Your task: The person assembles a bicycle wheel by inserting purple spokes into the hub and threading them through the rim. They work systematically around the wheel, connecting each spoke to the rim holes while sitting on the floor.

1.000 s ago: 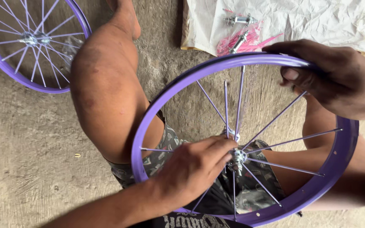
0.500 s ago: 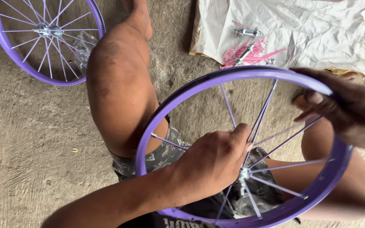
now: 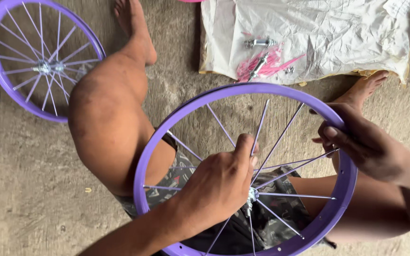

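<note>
A purple bicycle wheel rim (image 3: 262, 89) with thin purple spokes rests over my lap, between my bare knees. My right hand (image 3: 364, 144) grips the rim on its right side. Over the wheel's middle, my left hand (image 3: 221, 182) pinches one spoke (image 3: 260, 125) between thumb and fingers, just above the silver hub (image 3: 251, 195). Part of the hub is hidden behind that hand.
A second purple spoked wheel (image 3: 39, 66) lies flat on the concrete floor at the upper left. A crumpled white sheet (image 3: 333, 33) at the top holds silver axle parts (image 3: 258, 43) and a bundle of pink spokes (image 3: 266, 64). My bare feet rest near both.
My left hand has risen from the hub and closed on a spoke. My right hand has slid down the rim's right side. The view has shifted, so the wheel sits lower.
</note>
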